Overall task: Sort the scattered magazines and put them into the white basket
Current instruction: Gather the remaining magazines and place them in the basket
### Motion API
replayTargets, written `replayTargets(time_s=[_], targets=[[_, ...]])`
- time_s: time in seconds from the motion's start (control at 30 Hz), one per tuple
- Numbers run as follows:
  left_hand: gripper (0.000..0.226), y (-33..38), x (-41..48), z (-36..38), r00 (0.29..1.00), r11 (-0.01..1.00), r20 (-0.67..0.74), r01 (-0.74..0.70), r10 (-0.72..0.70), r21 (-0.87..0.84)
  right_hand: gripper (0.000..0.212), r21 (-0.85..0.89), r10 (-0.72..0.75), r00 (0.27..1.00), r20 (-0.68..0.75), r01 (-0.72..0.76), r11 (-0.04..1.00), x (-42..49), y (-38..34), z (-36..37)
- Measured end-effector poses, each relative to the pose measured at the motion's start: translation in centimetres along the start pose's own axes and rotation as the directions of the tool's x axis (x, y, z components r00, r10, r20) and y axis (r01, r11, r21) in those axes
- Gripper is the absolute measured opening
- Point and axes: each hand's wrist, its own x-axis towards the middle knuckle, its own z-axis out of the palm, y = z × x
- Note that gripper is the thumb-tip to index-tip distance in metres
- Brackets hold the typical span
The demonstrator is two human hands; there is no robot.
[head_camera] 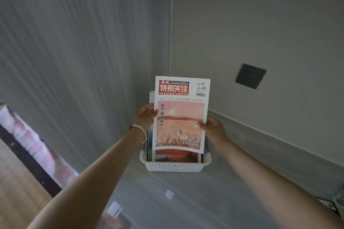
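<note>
Magazine (179,115): white border, red title banner, pink grassland picture; held upright, its lower edge just above the white basket (175,166).
Left hand (147,115): pinches its edge at 9 o'clock.
Right hand (214,128): grips its edge at 3 o'clock, thumb on the cover.
Basket: perforated, at 6 o'clock of the hands, on the tabletop (186,201), with other magazines (176,156) standing inside.

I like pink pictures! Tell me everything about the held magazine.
The magazine is thin paper: white cover, red title banner, pink field picture, bottom edge curling. It is upright, facing the camera, its lower end just above the white basket holding other magazines. The left grip and right grip pinch its side edges.
</note>
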Motion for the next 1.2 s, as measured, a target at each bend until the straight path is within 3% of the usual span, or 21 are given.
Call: replayTargets(time_s=[0.1,0.27,0.43,0.67,0.8,0.93,1.1,1.2], targets=[[0.03,-1.1,1.2,-0.4,0.999,0.999,-0.044,0.018,-0.016,0.029,0.012,-0.057,-0.005,1.0,-0.014,0.005,0.998,0.9,1.1,1.1],[0.021,-4.0,1.9,-1.3,0.991,0.99,0.014,0.133,-0.134,0.052,0.018,-0.262,0.008,1.0,0.004,-0.007,0.965,0.8,3.5,1.1],[0.029,-5.9,1.9,-2.1,0.98,0.975,-0.028,0.199,-0.197,0.096,0.018,-0.198,0.094,0.994,-0.063,-0.105,0.975,0.4,4.7,0.7],[0.02,-4.9,-0.1,-0.7,0.982,0.982,-0.187,0.03,0.005,0.184,0.016,-0.108,0.142,0.986,-0.092,-0.151,0.983,-0.5,5.4,-0.9],[0.006,-4.5,-2.8,2.2,0.995,1.0,-0.098,-0.017,0.019,0.024,0.007,-0.006,0.196,0.972,-0.133,-0.198,0.98,-1.8,6.4,-3.3],[0.012,-5.1,-5.9,6.4,1.0,0.997,0.008,0.008,-0.009,0.073,0.021,0.049,0.234,0.954,-0.187,-0.228,0.972,-4.1,8.0,-7.6],[0.017,-8.4,-10.1,13.5,0.962,0.971,0.143,0.223,-0.234,0.09,0.027,0.072,0.301,0.911,-0.281,-0.293,0.953,-8.6,11.9,-16.4],[0.015,-11.1,-12.9,18.5,0.91,0.932,0.234,0.297,-0.342,0.207,0.031,0.082,0.35,0.855,-0.382,-0.346,0.935,-11.9,14.8,-22.6]])
